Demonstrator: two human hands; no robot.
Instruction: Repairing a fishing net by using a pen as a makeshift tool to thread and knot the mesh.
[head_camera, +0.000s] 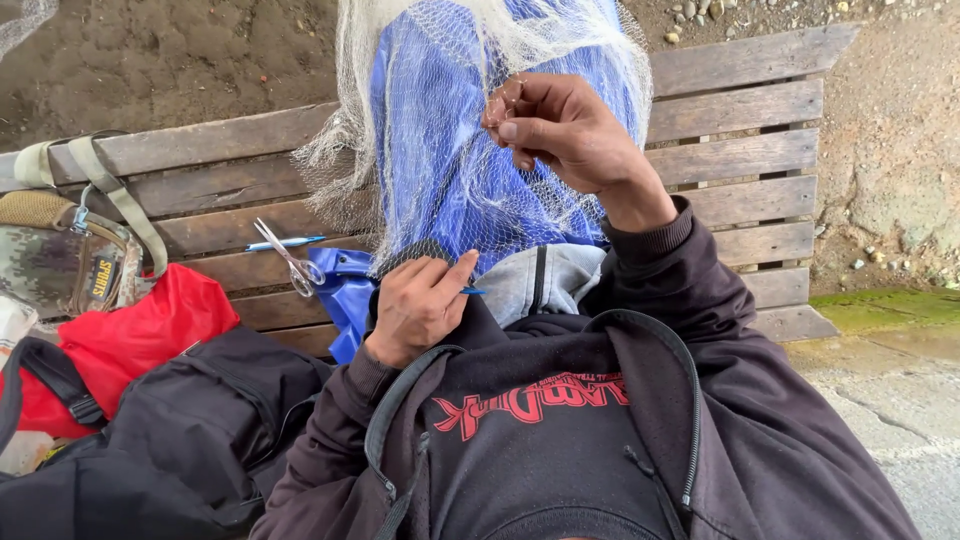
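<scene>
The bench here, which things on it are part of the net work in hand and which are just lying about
In hand: white net, pinched by right hand; blue tool in left hand.

Lying about: scissors, blue pen, red bag, black backpack, camouflage bag.

Scissors (288, 258), blue pen (285, 242) on wood bench (740, 110); red bag (125, 330), black backpack (190, 440).

Dark brown-purple zip jacket (760, 400) — ribbed cuffs, black zipper; black top (540, 450) underneath — red lettering on chest.

Small dark label patch (103, 279), yellow lettering, on camouflage bag (60, 262) (far left); possibly sewn on.
</scene>
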